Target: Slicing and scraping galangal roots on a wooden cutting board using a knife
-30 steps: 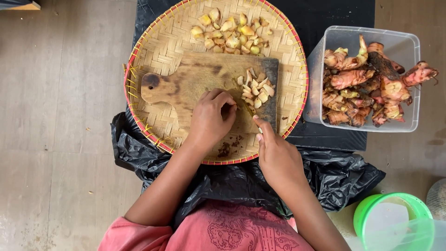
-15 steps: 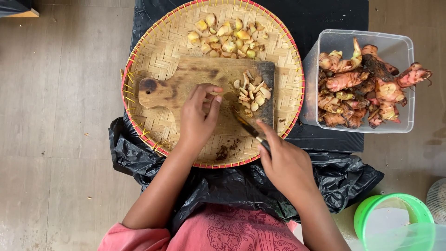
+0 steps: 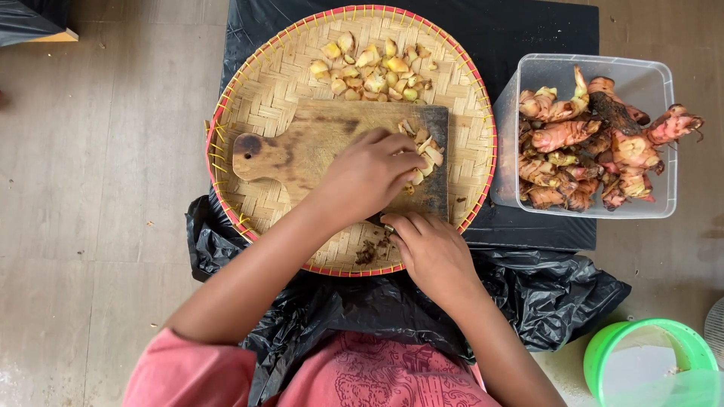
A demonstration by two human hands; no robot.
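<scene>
Chopped root pieces (image 3: 422, 151) are piled at the right end of a wooden cutting board (image 3: 302, 147), which is laid across the middle of a round woven tray (image 3: 256, 98), and the left hand (image 3: 369, 175) is curled over them with fingers bent down onto the pile. A knife handle (mostly hidden, blade not seen) is gripped in the closed right hand (image 3: 431, 252) at the tray's near edge. More cut pieces (image 3: 373, 71) are heaped at the tray's far edge, and whole reddish roots (image 3: 588, 147) are held in a clear plastic tub (image 3: 603, 68) just beside its right rim.
</scene>
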